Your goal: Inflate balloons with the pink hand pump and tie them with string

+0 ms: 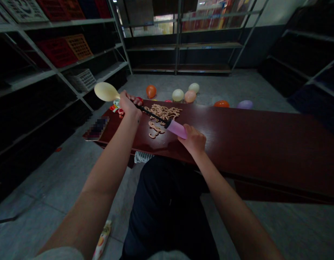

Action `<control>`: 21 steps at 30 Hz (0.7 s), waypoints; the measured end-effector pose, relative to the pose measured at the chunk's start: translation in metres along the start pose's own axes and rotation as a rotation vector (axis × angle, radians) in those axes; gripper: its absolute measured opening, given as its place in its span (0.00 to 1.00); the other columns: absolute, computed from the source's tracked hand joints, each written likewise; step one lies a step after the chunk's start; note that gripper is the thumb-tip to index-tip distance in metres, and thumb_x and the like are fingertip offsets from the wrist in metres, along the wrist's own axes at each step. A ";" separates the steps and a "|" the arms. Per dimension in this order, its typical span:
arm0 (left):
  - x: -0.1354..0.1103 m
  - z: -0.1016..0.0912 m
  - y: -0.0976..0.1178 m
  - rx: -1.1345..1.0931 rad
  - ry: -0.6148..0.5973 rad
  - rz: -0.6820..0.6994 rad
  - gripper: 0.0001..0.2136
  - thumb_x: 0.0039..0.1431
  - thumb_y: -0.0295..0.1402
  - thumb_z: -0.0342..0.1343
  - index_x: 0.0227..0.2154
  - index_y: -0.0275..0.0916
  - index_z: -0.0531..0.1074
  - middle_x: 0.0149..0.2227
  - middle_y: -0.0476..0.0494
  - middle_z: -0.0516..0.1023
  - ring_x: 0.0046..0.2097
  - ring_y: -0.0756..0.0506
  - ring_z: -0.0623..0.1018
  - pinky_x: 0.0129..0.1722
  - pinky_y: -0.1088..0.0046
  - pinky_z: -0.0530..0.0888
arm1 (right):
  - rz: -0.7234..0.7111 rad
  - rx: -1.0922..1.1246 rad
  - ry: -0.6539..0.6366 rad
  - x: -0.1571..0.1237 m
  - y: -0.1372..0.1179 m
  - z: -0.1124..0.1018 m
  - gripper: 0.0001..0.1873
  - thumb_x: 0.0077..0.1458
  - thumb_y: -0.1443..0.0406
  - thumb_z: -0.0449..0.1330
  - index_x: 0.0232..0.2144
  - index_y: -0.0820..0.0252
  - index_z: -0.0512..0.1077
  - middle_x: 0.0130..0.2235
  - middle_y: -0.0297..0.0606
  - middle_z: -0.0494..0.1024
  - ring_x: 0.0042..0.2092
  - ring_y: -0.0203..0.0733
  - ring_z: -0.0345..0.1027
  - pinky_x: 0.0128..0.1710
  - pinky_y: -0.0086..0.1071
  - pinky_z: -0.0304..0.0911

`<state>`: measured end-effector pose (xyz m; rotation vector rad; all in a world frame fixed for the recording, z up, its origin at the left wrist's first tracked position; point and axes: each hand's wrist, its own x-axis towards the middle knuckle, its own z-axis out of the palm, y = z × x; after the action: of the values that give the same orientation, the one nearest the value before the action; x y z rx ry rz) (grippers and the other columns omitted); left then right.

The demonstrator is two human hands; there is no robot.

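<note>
The left hand [128, 103] is clasping a pale balloon [105, 91] by its neck, the right hand [194, 140] a pink pump [176, 129]; beige strips [161, 111] are cluttering the table [253, 137], 2 orange balloons [151, 91] lying beyond.

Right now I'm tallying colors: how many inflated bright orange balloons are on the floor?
2 in view, both beyond the table: the left one, and the right one, partly cut off by the table edge, near the purple balloon. The table may hide more.
</note>
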<state>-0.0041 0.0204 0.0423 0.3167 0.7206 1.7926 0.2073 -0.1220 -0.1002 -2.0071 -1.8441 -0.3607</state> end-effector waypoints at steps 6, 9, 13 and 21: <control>-0.033 0.012 -0.056 0.091 -0.046 0.005 0.21 0.72 0.43 0.51 0.24 0.41 0.55 0.18 0.57 0.53 0.16 0.55 0.56 0.15 0.79 0.53 | 0.056 0.024 0.009 0.002 0.000 -0.001 0.22 0.60 0.56 0.62 0.55 0.56 0.69 0.46 0.42 0.81 0.41 0.46 0.74 0.32 0.34 0.50; -0.051 0.004 -0.084 0.145 -0.074 0.032 0.24 0.69 0.54 0.52 0.26 0.41 0.59 0.19 0.57 0.56 0.16 0.55 0.57 0.17 0.80 0.55 | 0.056 0.010 0.009 0.001 0.001 0.000 0.22 0.61 0.56 0.61 0.55 0.56 0.69 0.46 0.42 0.81 0.41 0.46 0.74 0.32 0.34 0.50; -0.059 -0.010 -0.099 0.179 -0.043 -0.017 0.26 0.68 0.60 0.49 0.28 0.41 0.62 0.19 0.56 0.56 0.17 0.55 0.58 0.18 0.79 0.58 | 0.028 -0.022 0.001 0.000 -0.001 0.001 0.22 0.62 0.55 0.59 0.55 0.57 0.70 0.45 0.43 0.81 0.40 0.46 0.74 0.32 0.34 0.50; -0.022 -0.039 -0.057 0.203 0.149 -0.128 0.24 0.73 0.53 0.43 0.25 0.43 0.53 0.17 0.56 0.55 0.16 0.54 0.59 0.16 0.78 0.58 | -0.121 -0.094 -0.094 -0.006 -0.012 -0.007 0.24 0.64 0.55 0.56 0.59 0.57 0.69 0.46 0.46 0.81 0.42 0.48 0.75 0.34 0.34 0.52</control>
<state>0.0254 -0.0010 -0.0195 0.2669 1.0100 1.6373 0.1958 -0.1296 -0.0953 -2.0101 -2.0488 -0.4005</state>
